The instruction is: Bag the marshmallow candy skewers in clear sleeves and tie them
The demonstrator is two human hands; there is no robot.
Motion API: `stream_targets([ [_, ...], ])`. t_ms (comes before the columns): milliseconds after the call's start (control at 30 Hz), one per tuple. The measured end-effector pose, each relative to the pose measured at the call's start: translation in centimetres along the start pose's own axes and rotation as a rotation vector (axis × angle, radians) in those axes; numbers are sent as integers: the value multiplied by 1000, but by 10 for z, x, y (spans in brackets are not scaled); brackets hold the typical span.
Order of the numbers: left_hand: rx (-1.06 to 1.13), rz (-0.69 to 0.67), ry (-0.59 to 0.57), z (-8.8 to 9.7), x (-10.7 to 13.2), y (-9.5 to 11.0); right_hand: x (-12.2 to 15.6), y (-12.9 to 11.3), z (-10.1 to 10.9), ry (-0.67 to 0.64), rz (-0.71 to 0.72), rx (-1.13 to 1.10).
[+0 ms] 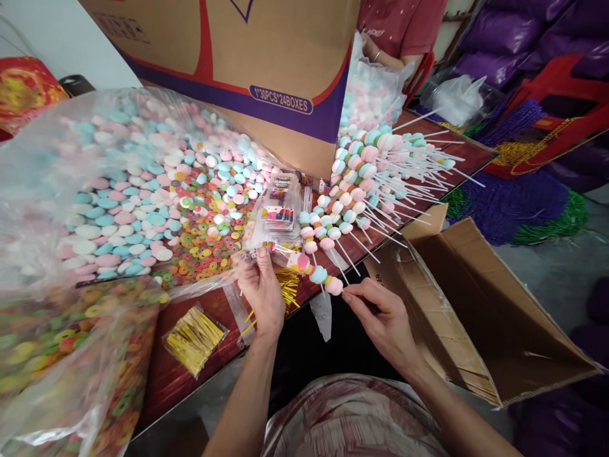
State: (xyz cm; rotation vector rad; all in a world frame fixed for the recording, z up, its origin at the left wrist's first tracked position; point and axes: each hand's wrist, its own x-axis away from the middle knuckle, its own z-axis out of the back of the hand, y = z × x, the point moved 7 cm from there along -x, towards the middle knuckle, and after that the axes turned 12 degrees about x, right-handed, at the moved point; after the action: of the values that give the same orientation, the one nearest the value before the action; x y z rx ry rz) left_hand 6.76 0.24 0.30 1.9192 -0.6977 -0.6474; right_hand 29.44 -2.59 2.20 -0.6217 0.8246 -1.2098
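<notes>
My left hand (262, 289) grips the open end of a clear plastic sleeve (280, 255) at the table's front edge. My right hand (380, 314) pinches the stick end of a candy skewer (316, 273) with pink, blue and white marshmallow pieces. The skewer's tip sits inside the sleeve. A stack of printed clear sleeves (278, 212) lies just beyond my left hand. Finished skewers (368, 174) lie piled on the table to the right, sticks pointing right.
A big clear bag of pastel marshmallows and ring candies (143, 184) fills the left. Gold twist ties (193, 339) lie on the red table (164, 374). A large printed carton (266, 57) stands behind, an open cardboard box (480, 304) at right. Another person in red (399, 28) sits beyond.
</notes>
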Motion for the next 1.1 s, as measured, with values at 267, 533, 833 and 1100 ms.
stream_targets([
  [267, 272, 303, -61, -23, 19, -6, 3, -9, -4, 80, 85, 138],
  [533, 285, 429, -211, -40, 39, -5, 3, -20, -17, 51, 143, 218],
  [833, 386, 697, -276, -50, 52, -16, 4, 2, -54, -299, -590, -693],
  [1100, 453, 763, -279, -48, 51, -15, -2, -10, -64, -300, -506, -626],
])
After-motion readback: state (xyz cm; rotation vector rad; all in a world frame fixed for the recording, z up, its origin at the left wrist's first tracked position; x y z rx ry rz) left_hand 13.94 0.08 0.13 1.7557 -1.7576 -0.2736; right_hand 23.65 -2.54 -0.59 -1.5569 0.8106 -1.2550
